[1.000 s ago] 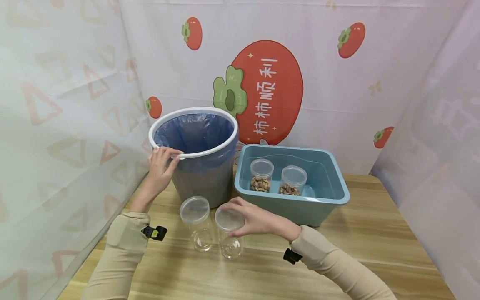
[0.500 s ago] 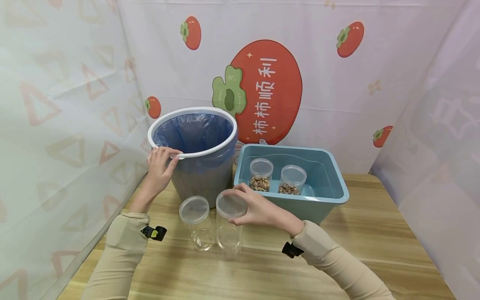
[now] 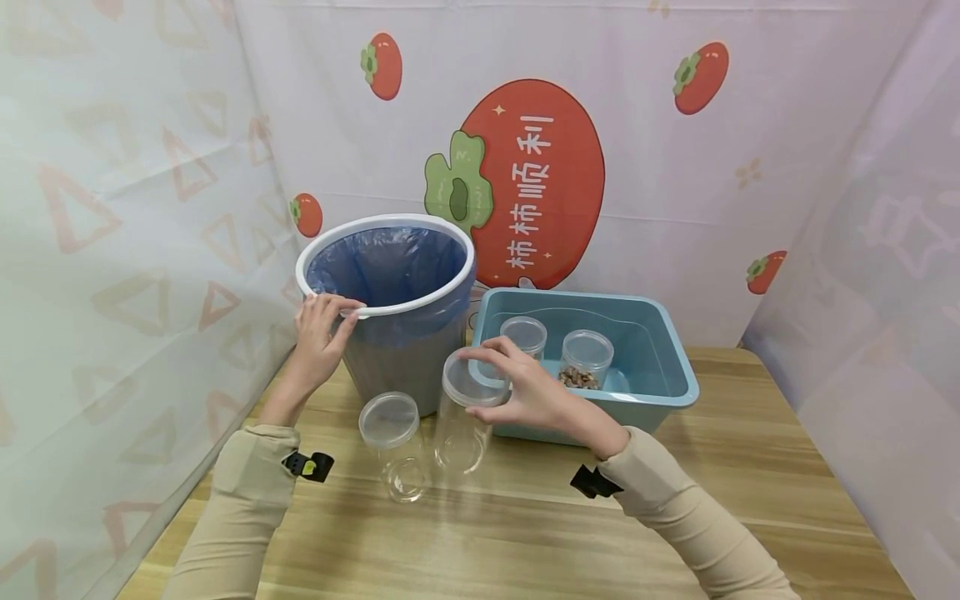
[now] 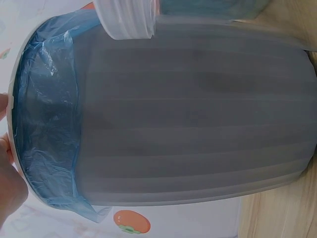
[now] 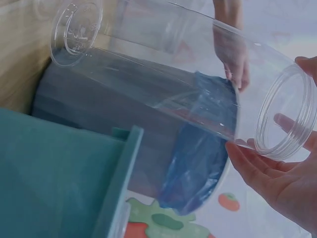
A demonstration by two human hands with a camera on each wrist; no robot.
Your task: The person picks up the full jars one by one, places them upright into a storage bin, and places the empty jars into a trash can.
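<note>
Tall clear jar (image 3: 462,437) in the grasp of my right hand (image 3: 534,392), slightly tilted, in front of the waste bin (image 3: 412,375) and the blue tub (image 3: 630,417).

Thumb and fingers span the lidded end from opposite sides; the base appears just above the wooden table (image 3: 675,533). My left hand (image 3: 318,336) pinches the bin's pale rim. The jar looks empty, so I judge it light; its wall is probably thin, stiff plastic, smooth enough to slip and liable to flex or crack under a hard squeeze. The collar just beneath the lid should give the firmest purchase; holding the lid alone could loosen it. A second jar (image 3: 401,462) stands upright beside it.
</note>
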